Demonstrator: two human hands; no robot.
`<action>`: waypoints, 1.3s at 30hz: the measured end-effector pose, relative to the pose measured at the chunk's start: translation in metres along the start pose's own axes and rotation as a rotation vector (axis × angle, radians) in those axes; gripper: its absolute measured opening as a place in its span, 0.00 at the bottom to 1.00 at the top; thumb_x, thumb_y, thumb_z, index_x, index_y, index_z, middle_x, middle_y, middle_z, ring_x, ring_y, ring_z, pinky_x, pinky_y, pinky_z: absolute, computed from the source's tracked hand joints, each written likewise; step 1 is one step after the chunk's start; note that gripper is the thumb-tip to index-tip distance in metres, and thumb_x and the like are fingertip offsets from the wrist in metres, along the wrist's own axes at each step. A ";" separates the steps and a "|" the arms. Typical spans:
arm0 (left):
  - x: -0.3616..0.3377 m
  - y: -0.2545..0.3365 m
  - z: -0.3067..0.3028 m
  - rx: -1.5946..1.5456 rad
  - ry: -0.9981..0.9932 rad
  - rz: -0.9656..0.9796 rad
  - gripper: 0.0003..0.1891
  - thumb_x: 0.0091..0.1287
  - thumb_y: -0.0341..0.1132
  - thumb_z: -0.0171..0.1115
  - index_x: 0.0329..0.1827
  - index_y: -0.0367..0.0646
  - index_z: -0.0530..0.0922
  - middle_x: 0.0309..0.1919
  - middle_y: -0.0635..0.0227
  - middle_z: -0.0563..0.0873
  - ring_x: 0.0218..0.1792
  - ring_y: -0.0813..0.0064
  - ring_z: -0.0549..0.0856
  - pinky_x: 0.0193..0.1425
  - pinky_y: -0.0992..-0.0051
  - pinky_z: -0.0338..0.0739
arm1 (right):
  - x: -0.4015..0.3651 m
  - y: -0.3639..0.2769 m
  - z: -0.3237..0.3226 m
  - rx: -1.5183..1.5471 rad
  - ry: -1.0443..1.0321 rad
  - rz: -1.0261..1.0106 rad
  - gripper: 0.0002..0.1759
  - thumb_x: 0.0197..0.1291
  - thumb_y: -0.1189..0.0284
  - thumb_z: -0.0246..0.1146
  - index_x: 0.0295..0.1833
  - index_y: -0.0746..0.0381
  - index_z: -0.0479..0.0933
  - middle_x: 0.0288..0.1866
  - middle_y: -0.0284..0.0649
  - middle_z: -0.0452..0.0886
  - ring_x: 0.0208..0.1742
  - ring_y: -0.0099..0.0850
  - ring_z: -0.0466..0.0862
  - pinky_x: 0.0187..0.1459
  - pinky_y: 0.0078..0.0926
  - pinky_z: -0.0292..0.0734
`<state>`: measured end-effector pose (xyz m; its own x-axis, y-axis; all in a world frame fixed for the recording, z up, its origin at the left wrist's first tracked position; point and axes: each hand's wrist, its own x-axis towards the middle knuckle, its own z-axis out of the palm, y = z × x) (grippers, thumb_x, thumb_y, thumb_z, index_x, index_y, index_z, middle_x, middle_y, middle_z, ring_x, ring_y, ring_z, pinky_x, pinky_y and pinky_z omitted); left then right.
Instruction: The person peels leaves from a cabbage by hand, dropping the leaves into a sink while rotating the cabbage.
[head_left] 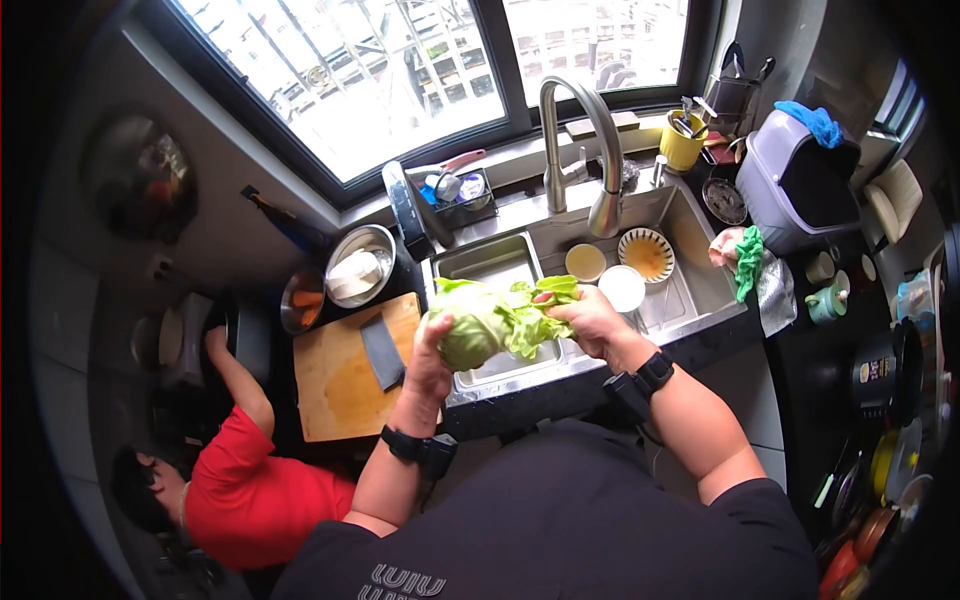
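A pale green head of cabbage [474,325] is held up over the near side of the steel sink [687,290]. My left hand [431,357] is wrapped around its left end. With closed fingers, my right hand [596,322] grips the loose, ruffled leaves at the right end. Part of each hand's fingers is hidden by the leaves. Just left of my left hand, a cleaver [381,350] lies flat on a wooden cutting board [335,385]. Beyond my right hand, a white bowl [621,288] and a striped-rim bowl [646,254] sit in the sink.
The faucet [605,205] arches over the sink. Left of it, a metal bowl [361,265] holds something white. A person in a red shirt [260,500] reaches across the left counter. A grey bin [775,170] and a green cloth [748,263] are on the right.
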<state>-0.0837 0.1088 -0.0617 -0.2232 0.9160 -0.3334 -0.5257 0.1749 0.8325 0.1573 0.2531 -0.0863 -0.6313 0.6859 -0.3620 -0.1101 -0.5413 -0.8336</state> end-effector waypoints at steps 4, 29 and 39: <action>-0.006 0.015 -0.020 -0.084 0.132 -0.027 0.39 0.67 0.64 0.64 0.75 0.48 0.75 0.59 0.61 0.89 0.51 0.62 0.93 0.39 0.55 0.92 | -0.002 -0.001 -0.004 0.092 0.067 0.048 0.13 0.69 0.87 0.61 0.57 0.70 0.82 0.51 0.48 0.88 0.46 0.38 0.92 0.47 0.33 0.91; -0.026 0.009 -0.024 -0.361 -0.071 -0.198 0.36 0.73 0.69 0.57 0.72 0.53 0.79 0.53 0.64 0.92 0.47 0.61 0.94 0.34 0.56 0.88 | -0.012 -0.053 0.097 -1.379 -0.577 -1.217 0.31 0.54 0.64 0.80 0.62 0.61 0.81 0.70 0.50 0.81 0.70 0.51 0.83 0.69 0.48 0.79; -0.032 0.006 -0.007 -0.235 -0.209 -0.301 0.40 0.66 0.72 0.66 0.74 0.55 0.78 0.58 0.64 0.90 0.58 0.60 0.88 0.52 0.50 0.78 | -0.029 -0.051 0.086 -1.477 -0.499 -1.229 0.24 0.53 0.60 0.81 0.47 0.61 0.80 0.59 0.49 0.83 0.58 0.52 0.87 0.61 0.49 0.84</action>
<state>-0.0856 0.0775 -0.0491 0.1266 0.8943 -0.4293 -0.7196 0.3807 0.5807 0.1151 0.2186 0.0025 -0.8751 -0.0052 0.4839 -0.1338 0.9635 -0.2317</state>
